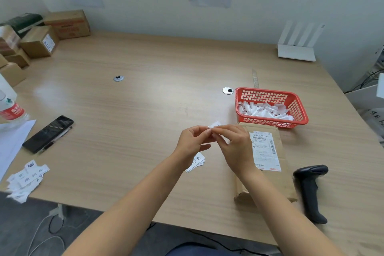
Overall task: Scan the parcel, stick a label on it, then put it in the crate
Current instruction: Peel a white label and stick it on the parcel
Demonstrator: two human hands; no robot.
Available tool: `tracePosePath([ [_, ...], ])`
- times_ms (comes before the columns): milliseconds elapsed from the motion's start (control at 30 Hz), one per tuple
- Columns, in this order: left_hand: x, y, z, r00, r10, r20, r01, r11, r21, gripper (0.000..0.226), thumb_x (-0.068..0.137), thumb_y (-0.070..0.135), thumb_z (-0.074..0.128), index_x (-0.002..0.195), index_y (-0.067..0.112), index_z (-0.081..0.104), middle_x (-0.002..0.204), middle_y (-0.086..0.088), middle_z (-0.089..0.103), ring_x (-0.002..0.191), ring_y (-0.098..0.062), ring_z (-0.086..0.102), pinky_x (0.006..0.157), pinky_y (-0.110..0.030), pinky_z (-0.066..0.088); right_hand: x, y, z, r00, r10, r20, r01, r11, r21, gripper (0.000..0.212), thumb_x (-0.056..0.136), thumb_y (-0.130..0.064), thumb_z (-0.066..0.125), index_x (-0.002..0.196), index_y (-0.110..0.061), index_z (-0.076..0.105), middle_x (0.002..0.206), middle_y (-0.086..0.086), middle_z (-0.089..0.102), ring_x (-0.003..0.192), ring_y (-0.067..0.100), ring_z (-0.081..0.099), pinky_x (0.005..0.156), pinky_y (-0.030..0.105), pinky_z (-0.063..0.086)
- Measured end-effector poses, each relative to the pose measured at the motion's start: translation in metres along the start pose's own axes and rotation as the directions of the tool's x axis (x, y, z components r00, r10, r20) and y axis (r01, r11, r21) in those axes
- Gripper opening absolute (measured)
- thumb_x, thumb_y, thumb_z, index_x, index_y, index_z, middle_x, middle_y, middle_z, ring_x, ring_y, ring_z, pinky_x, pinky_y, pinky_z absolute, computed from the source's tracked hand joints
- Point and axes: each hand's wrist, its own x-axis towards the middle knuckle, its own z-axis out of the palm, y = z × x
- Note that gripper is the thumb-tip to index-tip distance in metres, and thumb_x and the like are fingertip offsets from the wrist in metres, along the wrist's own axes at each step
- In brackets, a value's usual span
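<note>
A flat brown cardboard parcel (276, 174) with a white shipping slip lies on the table at the right, partly under my right wrist. Above the table, just left of the parcel, my left hand (192, 141) and my right hand (232, 145) meet, and both pinch a small white label (215, 125) between their fingertips. A small stack of printed labels (197, 161) lies on the table beneath my hands. The black handheld scanner (311, 191) lies to the right of the parcel, near the front edge.
A red mesh basket (295, 108) of white paper scraps stands behind the parcel. Loose labels (27, 178), a black phone (48, 134) with a pen, and a water bottle (10, 110) sit at the left. Cardboard boxes (39, 40) pile up at the far left; a white router (297, 48) stands far right.
</note>
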Motion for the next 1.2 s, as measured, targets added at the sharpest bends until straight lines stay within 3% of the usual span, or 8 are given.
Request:
tracePosePath([
  [133, 0.002, 0.002, 0.003, 0.999, 0.034, 0.0, -0.034, 0.999, 0.019, 0.01, 0.09, 0.011, 0.056, 0.087, 0.012, 0.066, 0.063, 0.011, 0.073, 0.066, 0.001, 0.071, 0.057, -0.01, 0.053, 0.003, 0.003, -0.002, 0.999, 0.015, -0.028, -0.013, 0.997, 0.07, 0.012, 0.074, -0.006, 0.071, 0.085, -0.008, 0.075, 0.083, 0.01, 0.076, 0.078, 0.029, 0.066, 0.072, 0.034, 0.05],
  [233, 0.002, 0.003, 0.005, 0.999, 0.053, -0.011, -0.053, 0.998, 0.025, 0.013, 0.09, 0.01, 0.057, 0.082, 0.014, 0.067, 0.059, 0.011, 0.073, 0.064, 0.001, 0.071, 0.055, -0.01, 0.052, 0.003, 0.005, -0.002, 0.999, 0.017, -0.041, -0.013, 0.996, 0.092, 0.013, 0.075, -0.006, 0.071, 0.086, -0.009, 0.075, 0.083, 0.009, 0.075, 0.078, 0.028, 0.065, 0.072, 0.03, 0.047],
  [867, 0.008, 0.003, 0.015, 0.991, 0.114, -0.067, -0.107, 0.99, 0.093, 0.024, 0.088, 0.004, 0.057, 0.067, 0.016, 0.061, 0.051, 0.01, 0.069, 0.056, 0.0, 0.068, 0.051, -0.011, 0.051, 0.005, 0.011, -0.009, 0.996, -0.059, -0.061, 0.062, 0.996, 0.064, 0.011, 0.073, -0.006, 0.072, 0.084, -0.007, 0.075, 0.08, 0.009, 0.075, 0.075, 0.025, 0.065, 0.068, 0.029, 0.051],
  [967, 0.007, 0.004, 0.018, 0.989, 0.13, -0.07, -0.121, 0.986, 0.114, 0.025, 0.086, 0.002, 0.058, 0.066, 0.017, 0.061, 0.055, 0.009, 0.067, 0.055, 0.0, 0.066, 0.051, -0.011, 0.05, 0.007, 0.011, -0.011, 0.991, 0.127, 0.031, -0.13, 0.962, 0.24, 0.006, 0.076, -0.012, 0.071, 0.082, -0.012, 0.074, 0.074, 0.0, 0.073, 0.069, 0.006, 0.064, 0.065, 0.018, 0.05],
  [1033, 0.006, 0.005, 0.018, 0.985, 0.165, -0.048, -0.155, 0.973, 0.169, 0.026, 0.085, 0.002, 0.059, 0.065, 0.018, 0.062, 0.051, 0.011, 0.066, 0.053, 0.002, 0.063, 0.051, -0.01, 0.049, 0.011, 0.012, -0.013, 0.946, 0.287, 0.15, -0.324, 0.858, 0.399, 0.003, 0.077, -0.017, 0.071, 0.077, -0.016, 0.073, 0.066, -0.009, 0.07, 0.062, -0.001, 0.063, 0.06, 0.009, 0.048],
  [1133, 0.005, 0.008, 0.019, 0.973, 0.23, -0.01, -0.219, 0.938, 0.27, 0.027, 0.084, 0.004, 0.06, 0.063, 0.021, 0.064, 0.053, 0.01, 0.065, 0.054, 0.001, 0.06, 0.051, -0.01, 0.047, 0.018, 0.016, -0.018, 0.867, 0.38, 0.323, -0.499, 0.678, 0.54, 0.005, 0.075, -0.017, 0.072, 0.07, -0.016, 0.072, 0.059, -0.006, 0.069, 0.059, 0.005, 0.063, 0.057, 0.015, 0.05],
  [1200, 0.005, 0.008, 0.02, 0.966, 0.259, -0.005, -0.245, 0.92, 0.306, 0.028, 0.084, 0.004, 0.06, 0.063, 0.021, 0.064, 0.058, 0.005, 0.065, 0.055, 0.0, 0.059, 0.05, -0.011, 0.046, 0.022, 0.018, -0.021, 0.84, 0.372, 0.396, -0.541, 0.634, 0.553, 0.007, 0.075, -0.016, 0.072, 0.068, -0.016, 0.071, 0.063, 0.002, 0.069, 0.061, 0.01, 0.064, 0.056, 0.018, 0.051],
])
